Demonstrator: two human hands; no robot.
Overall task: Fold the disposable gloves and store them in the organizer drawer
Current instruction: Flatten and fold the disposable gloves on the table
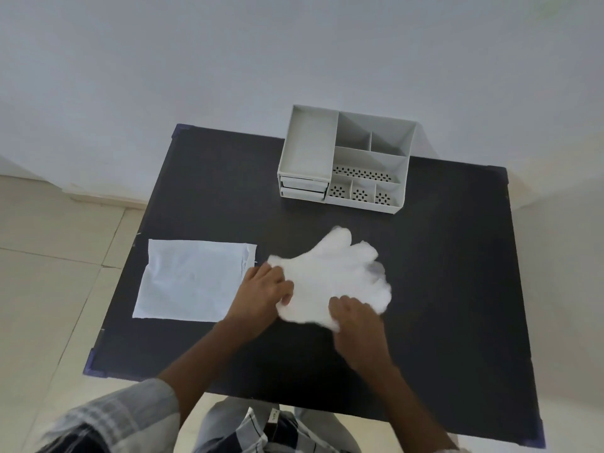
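Note:
A white translucent disposable glove point(333, 276) lies spread on the dark table point(441, 273), its fingers pointing away to the upper right and blurred at the tips. My left hand point(264, 289) pinches the glove's cuff edge on its left side. My right hand point(354, 317) grips the cuff's near right corner. At the table's far edge stands the grey organizer point(346, 158), with two small drawers point(304, 188) shut at its lower left front.
A flat white rectangular sheet or packet point(192, 284) lies on the table to the left of my left hand. The table's edges are close on all sides, with tiled floor point(49, 273) to the left and a white wall behind.

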